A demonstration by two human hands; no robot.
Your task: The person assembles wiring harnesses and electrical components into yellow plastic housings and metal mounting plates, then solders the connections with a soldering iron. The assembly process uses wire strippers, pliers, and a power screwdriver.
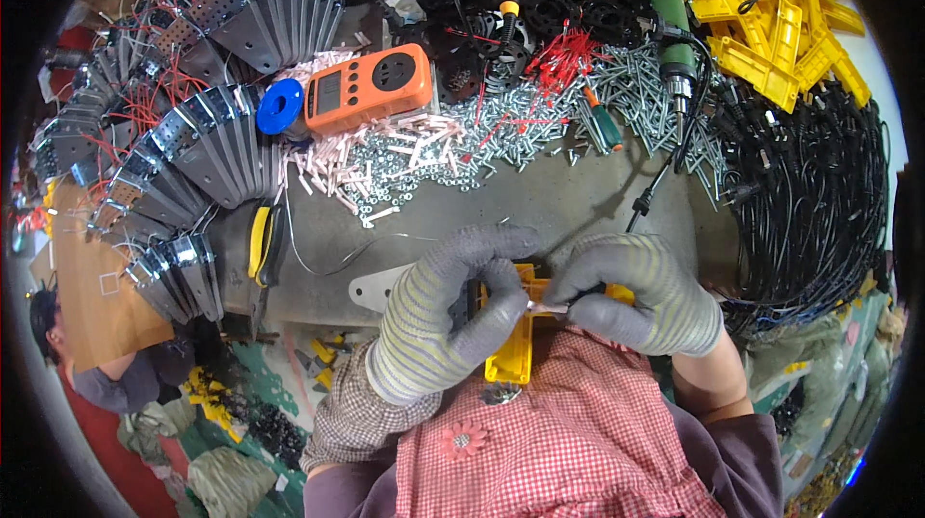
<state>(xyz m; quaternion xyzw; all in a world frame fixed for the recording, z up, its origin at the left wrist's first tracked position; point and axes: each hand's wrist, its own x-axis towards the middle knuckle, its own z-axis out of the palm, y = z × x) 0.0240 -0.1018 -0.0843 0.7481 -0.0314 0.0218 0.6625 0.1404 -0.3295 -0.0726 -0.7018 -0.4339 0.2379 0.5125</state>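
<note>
My left hand (453,316), in a grey and yellow striped glove, is closed in front of my apron, thumb and forefinger brought together. My right hand (641,296), gloved the same way, pinches one end of a small pale pink piece (547,307). The piece's other end meets the left fingertips, and its exact kind is too small to make out. Under both hands lies a yellow plastic housing (511,359), partly covered by the gloves. A flat grey metal plate with holes (371,292) pokes out beside my left hand.
Fanned metal brackets (207,147) with red wires line the left. An orange meter (366,87), blue spool (280,106), loose screws (462,147) and a green power screwdriver (668,17) lie at the back. Yellow housings (771,36) and black cables (809,190) fill the right. Yellow-handled pliers (260,243) lie left.
</note>
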